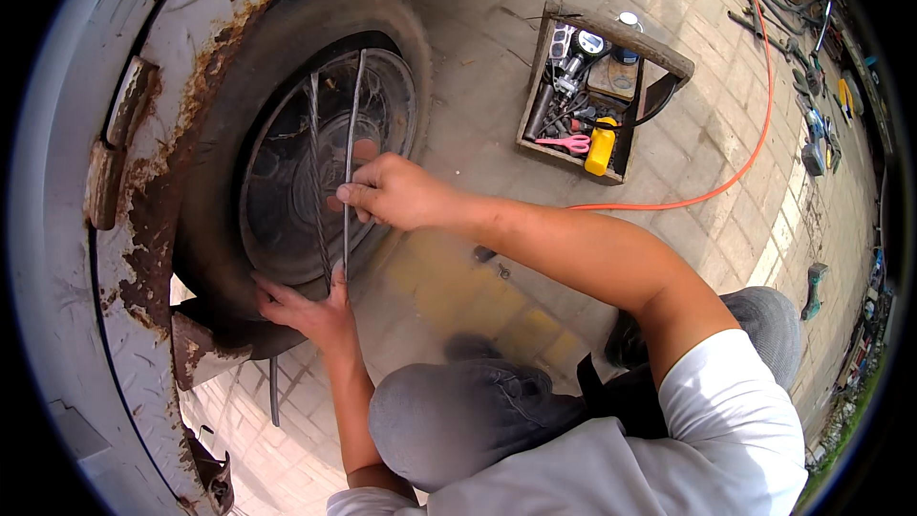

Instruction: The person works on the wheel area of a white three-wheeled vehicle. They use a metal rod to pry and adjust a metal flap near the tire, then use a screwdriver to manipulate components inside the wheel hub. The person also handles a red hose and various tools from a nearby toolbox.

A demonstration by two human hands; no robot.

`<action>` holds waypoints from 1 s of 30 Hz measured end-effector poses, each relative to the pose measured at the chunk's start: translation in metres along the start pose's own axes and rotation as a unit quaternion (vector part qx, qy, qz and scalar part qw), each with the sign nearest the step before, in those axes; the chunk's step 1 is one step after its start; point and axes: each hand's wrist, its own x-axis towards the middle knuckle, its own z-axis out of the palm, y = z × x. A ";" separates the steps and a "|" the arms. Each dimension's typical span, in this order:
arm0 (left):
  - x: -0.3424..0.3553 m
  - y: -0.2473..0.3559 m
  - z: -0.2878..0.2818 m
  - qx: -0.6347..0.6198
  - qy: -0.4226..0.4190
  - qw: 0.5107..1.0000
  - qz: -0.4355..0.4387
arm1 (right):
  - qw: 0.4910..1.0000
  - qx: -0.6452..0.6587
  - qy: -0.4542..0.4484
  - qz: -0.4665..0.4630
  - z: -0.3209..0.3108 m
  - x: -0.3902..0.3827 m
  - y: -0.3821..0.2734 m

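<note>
A wheel with a dusty black tyre (215, 205) stands at the left beneath the rusty vehicle body. Across its dark rim lie two long metal bars, one smooth (353, 119) and one twisted (316, 148), like tyre levers. Their upper ends sit at the rim's far edge. My right hand (406, 195) is closed around the middle of the smooth bar, thumb pressed on it. My left hand (313, 313) rests against the near side of the tyre, fingers spread. Its thumb points up beside the bars' lower ends; whether it presses on them I cannot tell.
The rusty grey body panel (153, 182) overhangs the tyre. On the paving stands a wooden toolbox (659, 55) holding a gauge, pink scissors (567, 142) and a yellow item (600, 146). An orange hose (712, 196) curves past it. Tools (815, 139) lie along the far right.
</note>
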 end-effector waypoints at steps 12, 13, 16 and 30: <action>0.003 0.012 -0.026 0.009 -0.120 0.992 -0.028 | 0.988 -0.124 0.002 -0.092 0.005 0.014 0.005; 0.004 0.016 -0.027 0.007 -0.130 0.991 -0.029 | 0.985 -0.137 0.016 -0.099 0.007 0.012 0.005; 0.008 0.029 -0.019 0.018 -0.099 0.993 -0.066 | 0.988 -0.102 0.052 -0.103 0.010 0.009 0.005; 0.016 0.026 0.002 0.041 0.009 0.994 -0.100 | 0.773 -0.627 0.025 -0.099 -0.208 -0.052 -0.045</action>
